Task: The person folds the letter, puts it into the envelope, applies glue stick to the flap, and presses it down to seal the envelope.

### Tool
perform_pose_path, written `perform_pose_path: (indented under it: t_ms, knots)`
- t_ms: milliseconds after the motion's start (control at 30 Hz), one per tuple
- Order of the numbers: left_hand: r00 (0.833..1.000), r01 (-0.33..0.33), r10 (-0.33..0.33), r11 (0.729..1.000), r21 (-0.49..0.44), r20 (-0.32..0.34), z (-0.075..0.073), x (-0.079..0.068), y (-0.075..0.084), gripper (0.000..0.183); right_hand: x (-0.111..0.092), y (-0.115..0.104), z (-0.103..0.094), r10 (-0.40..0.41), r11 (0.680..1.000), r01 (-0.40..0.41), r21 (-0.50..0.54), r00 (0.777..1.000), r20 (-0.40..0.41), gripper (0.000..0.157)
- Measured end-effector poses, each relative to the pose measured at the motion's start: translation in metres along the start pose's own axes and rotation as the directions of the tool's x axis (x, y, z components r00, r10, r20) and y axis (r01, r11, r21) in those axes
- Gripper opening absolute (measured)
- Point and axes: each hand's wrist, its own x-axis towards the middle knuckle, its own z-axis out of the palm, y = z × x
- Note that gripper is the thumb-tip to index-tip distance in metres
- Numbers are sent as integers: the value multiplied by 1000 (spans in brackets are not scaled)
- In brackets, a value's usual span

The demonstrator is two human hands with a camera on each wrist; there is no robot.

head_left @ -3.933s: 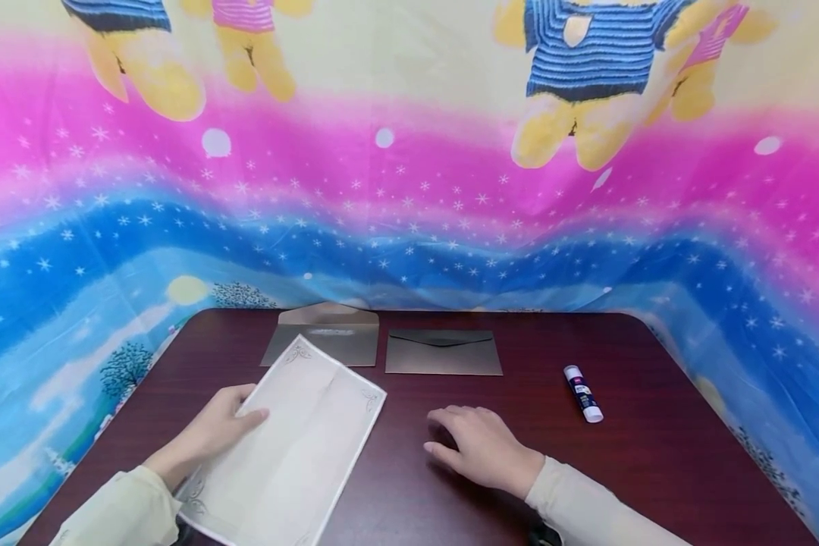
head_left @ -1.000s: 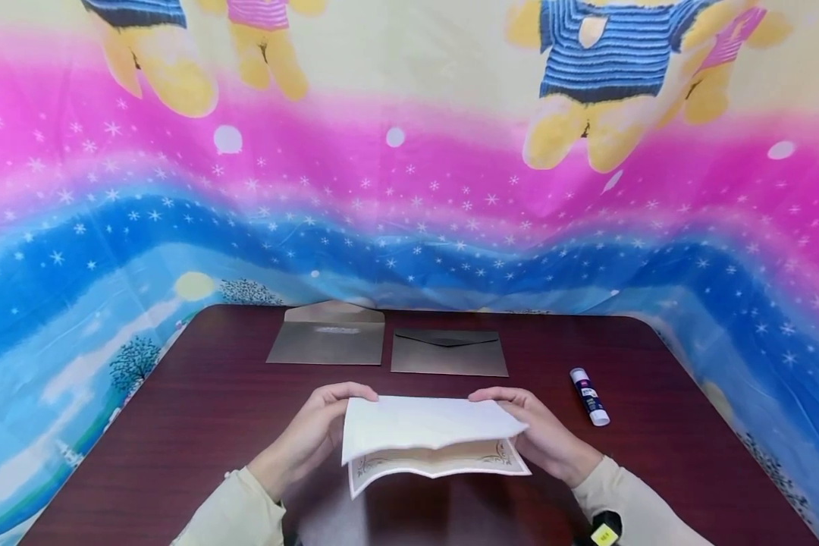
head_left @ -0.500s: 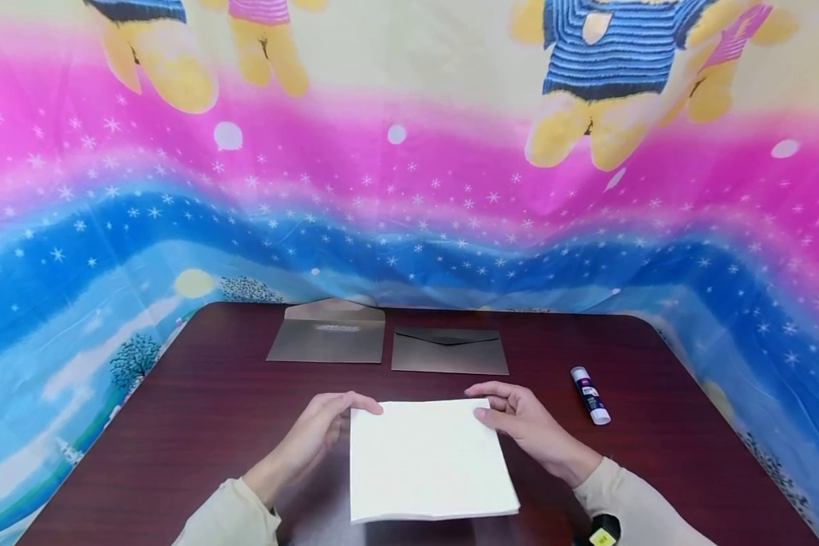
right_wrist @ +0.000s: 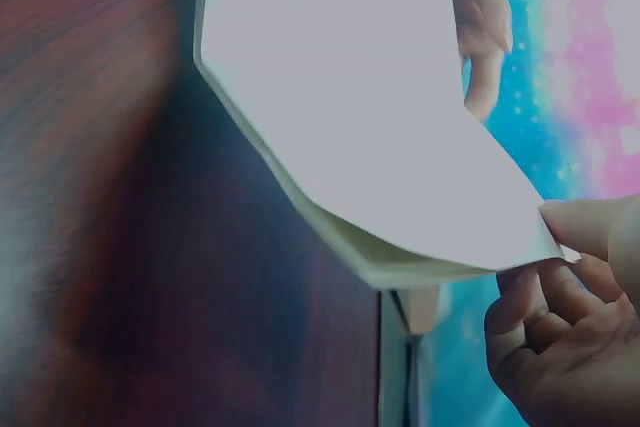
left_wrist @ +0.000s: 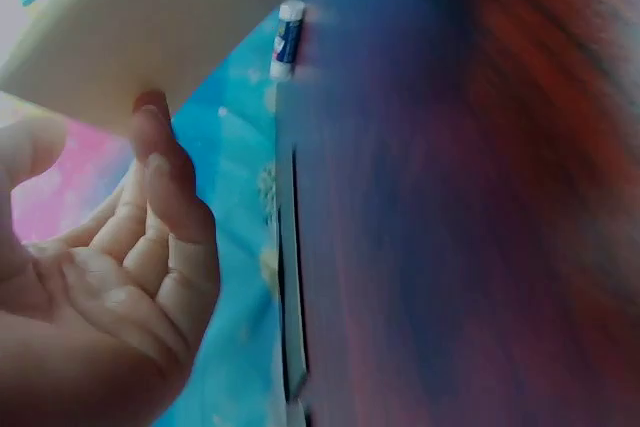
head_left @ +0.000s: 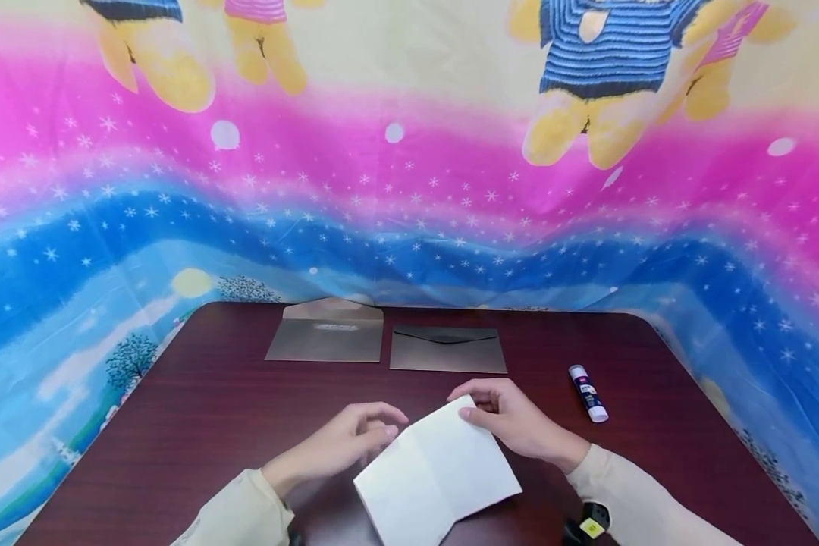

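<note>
A folded sheet of letter paper point(head_left: 437, 470), plain white on the outside and creased down the middle, is held above the table in the head view. My right hand point(head_left: 515, 421) pinches its far right corner, thumb on top and fingers beneath. In the right wrist view the sheet's layers point(right_wrist: 330, 147) gape slightly along one edge. At the upper left edge of the sheet is my left hand point(head_left: 344, 447), thumb and forefinger spread apart. The left wrist view shows one fingertip of this left hand point(left_wrist: 120, 277) against the paper point(left_wrist: 170, 27), the thumb standing off from it.
Two grey-brown envelopes lie at the back of the dark red table point(head_left: 198, 409): one with its flap raised point(head_left: 324, 341), the other with its flap folded down point(head_left: 447, 356). To the right lies a glue stick point(head_left: 588, 394). A printed cloth point(head_left: 409, 189) hangs behind the table.
The sheet was open and patterned inside, then doubled over with both hands at its far edge. Now it is turned askew, and the left hand has loosened its hold while the right keeps its corner.
</note>
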Motion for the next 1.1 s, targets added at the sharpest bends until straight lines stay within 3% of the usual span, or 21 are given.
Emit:
perform_pose_path:
  t_ms: [133, 267, 367, 500, 667, 767, 900, 967, 1033, 1100]
  knots:
    - [996, 7, -14, 997, 81, 84, 11, 11, 6, 25, 9, -12, 8, -19, 995, 21, -94, 1000, 22, 26]
    - [996, -26, 15, 992, 120, 91, 17, 14, 5, 18, 14, -18, 11, -29, 985, 26, -170, 1000, -12, 30]
    - [999, -11, 8, 998, 63, 39, 17, 11, 3, 20, 12, -18, 4, -29, 986, 16, -169, 997, -76, 30]
    - [997, 9, -10, 1000, -23, -77, 13, 7, 2, 29, 4, -11, -10, -11, 990, -18, -142, 979, -203, 31]
    - [968, -31, 12, 997, -71, -250, 11, 7, 2, 40, -4, -2, -13, 115, 993, -120, 8, 930, -349, 35]
    - [942, -67, 27, 992, -110, -333, 14, 9, 3, 40, -8, 2, -4, 173, 984, -147, 103, 933, -316, 40]
    - [904, -98, 30, 985, -139, -427, 22, 12, 5, 37, -12, 4, 12, 164, 976, -136, 167, 972, -168, 47]
    - [889, -109, 35, 984, -138, -456, 26, 13, 6, 36, -13, 3, 18, 162, 970, -138, 201, 981, -109, 49]
    - [883, -116, 47, 986, -120, -467, 29, 14, 6, 35, -13, 2, 21, 162, 963, -142, 231, 984, -70, 50]
    - [887, -131, 72, 987, -98, -456, 31, 14, 6, 36, -14, 1, 23, 166, 958, -149, 246, 985, -53, 51]
